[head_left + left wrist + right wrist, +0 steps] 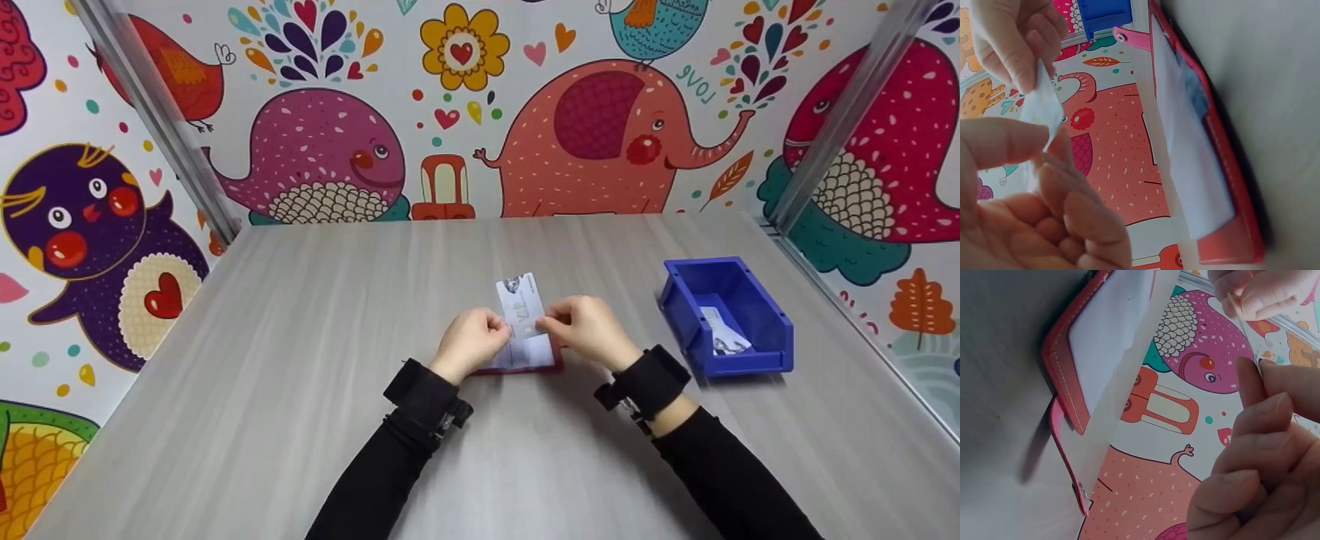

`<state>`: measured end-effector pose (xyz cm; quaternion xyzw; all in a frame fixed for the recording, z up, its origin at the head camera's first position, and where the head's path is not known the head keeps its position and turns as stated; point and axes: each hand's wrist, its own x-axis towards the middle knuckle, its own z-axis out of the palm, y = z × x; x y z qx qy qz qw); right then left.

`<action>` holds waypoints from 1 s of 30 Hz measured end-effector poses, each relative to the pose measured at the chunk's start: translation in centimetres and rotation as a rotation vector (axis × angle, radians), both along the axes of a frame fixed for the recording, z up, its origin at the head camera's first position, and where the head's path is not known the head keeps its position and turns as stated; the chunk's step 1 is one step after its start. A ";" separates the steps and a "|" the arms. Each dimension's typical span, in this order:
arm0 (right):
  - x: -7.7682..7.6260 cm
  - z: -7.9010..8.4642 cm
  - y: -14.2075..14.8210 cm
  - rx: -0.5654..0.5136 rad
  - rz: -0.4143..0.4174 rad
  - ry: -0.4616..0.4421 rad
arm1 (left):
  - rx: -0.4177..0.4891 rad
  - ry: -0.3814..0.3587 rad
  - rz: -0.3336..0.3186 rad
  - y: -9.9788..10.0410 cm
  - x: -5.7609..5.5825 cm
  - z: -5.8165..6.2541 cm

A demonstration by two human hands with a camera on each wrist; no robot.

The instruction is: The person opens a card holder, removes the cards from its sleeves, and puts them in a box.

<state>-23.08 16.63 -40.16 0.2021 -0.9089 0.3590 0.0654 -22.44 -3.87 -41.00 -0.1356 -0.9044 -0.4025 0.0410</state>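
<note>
Both hands hold one white printed card point(519, 296) upright over the table, with a grey picture near its top. My left hand point(472, 341) pinches the card's lower left edge between thumb and forefinger. Its lower right edge is pinched by my right hand point(592, 326), whose other fingers curl in the right wrist view. Beneath the card lies a red wallet-like holder point(1235, 225) with stitched edges. White paper point(1185, 152) rests in the holder, and a pink strap with a metal snap point(1131, 38) sticks out from its side. The hands partly hide the holder in the head view.
A blue plastic bin point(750, 364) stands on the table to the right of my right hand. Inside it lies another white printed card point(721, 330). Panels with cartoon animals point(585, 172) border the pale wood-look table point(315, 322) at the back and sides.
</note>
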 end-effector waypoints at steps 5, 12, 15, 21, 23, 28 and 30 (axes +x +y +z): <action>-0.2 0.2 0.5 -0.026 0.003 0.027 | -0.018 0.015 0.004 -0.1 0.0 0.0; -0.3 0.9 2.1 -0.021 -0.034 0.002 | -0.171 0.075 0.122 -0.8 -0.1 -0.4; -0.4 1.4 3.2 0.010 -0.075 0.029 | -0.261 0.098 0.181 -1.2 -0.2 -0.8; -0.1 2.1 6.2 0.051 -0.146 0.118 | -0.374 0.052 0.255 -1.8 -0.2 -1.2; 0.1 2.3 7.2 0.052 -0.164 0.139 | -0.385 0.032 0.266 -1.9 -0.3 -1.3; 0.7 3.1 9.7 0.068 -0.221 0.135 | -0.413 -0.017 0.284 -2.0 -0.6 -1.4; 0.9 3.5 10.6 0.070 -0.243 0.101 | -0.425 -0.035 0.285 -2.0 -0.6 -1.5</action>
